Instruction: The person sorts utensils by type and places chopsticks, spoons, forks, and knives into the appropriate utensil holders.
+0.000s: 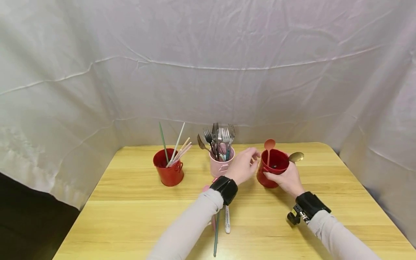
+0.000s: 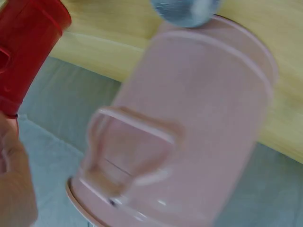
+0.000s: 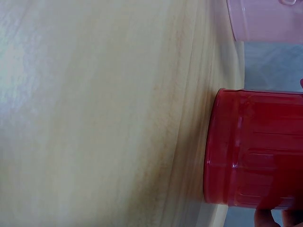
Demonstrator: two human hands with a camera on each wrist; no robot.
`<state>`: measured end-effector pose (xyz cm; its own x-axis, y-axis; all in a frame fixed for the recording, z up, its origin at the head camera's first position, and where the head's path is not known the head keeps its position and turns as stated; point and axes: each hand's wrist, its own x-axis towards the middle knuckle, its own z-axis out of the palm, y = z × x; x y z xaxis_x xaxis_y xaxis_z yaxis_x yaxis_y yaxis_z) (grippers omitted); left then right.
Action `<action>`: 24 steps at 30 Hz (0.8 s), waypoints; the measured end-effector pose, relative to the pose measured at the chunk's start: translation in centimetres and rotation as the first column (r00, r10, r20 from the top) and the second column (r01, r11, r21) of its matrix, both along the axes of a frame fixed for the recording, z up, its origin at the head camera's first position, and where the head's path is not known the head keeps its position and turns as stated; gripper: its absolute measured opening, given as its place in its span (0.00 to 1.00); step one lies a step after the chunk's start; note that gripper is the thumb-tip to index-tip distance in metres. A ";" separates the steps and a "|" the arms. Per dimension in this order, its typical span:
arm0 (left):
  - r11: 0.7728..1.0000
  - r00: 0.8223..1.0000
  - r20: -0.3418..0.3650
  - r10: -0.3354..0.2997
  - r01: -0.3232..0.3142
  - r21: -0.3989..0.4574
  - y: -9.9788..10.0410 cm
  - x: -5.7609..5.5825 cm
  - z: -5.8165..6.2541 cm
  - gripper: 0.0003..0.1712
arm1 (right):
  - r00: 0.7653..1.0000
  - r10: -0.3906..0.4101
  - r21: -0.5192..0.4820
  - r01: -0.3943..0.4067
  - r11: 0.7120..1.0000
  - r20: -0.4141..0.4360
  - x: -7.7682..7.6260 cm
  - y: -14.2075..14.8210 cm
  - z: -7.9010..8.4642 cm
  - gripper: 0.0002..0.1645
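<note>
My right hand point(image 1: 289, 179) grips the right side of a red bucket point(image 1: 267, 179), its thumb across the near side below the rim. A red spoon point(image 1: 269, 145) and a gold spoon point(image 1: 296, 156) stick out of that bucket, bowls up. My left hand point(image 1: 243, 165) is between this bucket and a pink bucket point(image 1: 217, 168), fingers loosely bent near the red rim; I see nothing held in it. In the left wrist view the pink bucket point(image 2: 199, 113) fills the middle, and part of the left hand point(image 2: 16, 184) shows at the edge.
Several forks point(image 1: 225, 135) and a brown spoon point(image 1: 202, 143) stand in the pink bucket. Another red bucket point(image 1: 171, 176), at left, holds several sticks point(image 1: 178, 141). Near my left forearm lie a green stick point(image 1: 216, 234), a white marker-like stick point(image 1: 227, 221) and partly hidden pink pieces.
</note>
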<state>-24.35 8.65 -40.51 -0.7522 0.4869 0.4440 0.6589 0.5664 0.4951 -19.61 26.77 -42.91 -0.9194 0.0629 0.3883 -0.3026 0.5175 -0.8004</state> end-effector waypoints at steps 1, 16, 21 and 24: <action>1.000 1.000 0.019 0.010 -0.010 -0.008 -0.5 0.1 -0.1 0.08 | 1.000 -0.001 0.003 0.001 1.000 0.005 0.1 0.0 0.1 0.44; 0.985 0.991 0.090 0.102 -0.088 -0.147 -6.9 3.3 -0.7 0.10 | 1.000 0.010 0.011 -0.011 1.000 0.024 0.1 0.0 0.1 0.45; 0.971 0.987 0.122 0.106 -0.077 -0.225 -8.8 4.9 -1.1 0.10 | 1.000 0.010 0.013 -0.010 1.000 0.023 0.1 0.0 0.1 0.45; 0.958 0.981 0.154 0.115 -0.069 -0.279 -9.9 5.8 -1.4 0.09 | 1.000 0.011 0.014 -0.011 1.000 0.019 0.1 0.0 0.0 0.45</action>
<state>-18.53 -1.23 -41.86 -0.8513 0.4965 0.1696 0.5188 0.7488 0.4125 -19.51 26.79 -42.86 -0.9271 0.0474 0.3718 -0.2933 0.5259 -0.7984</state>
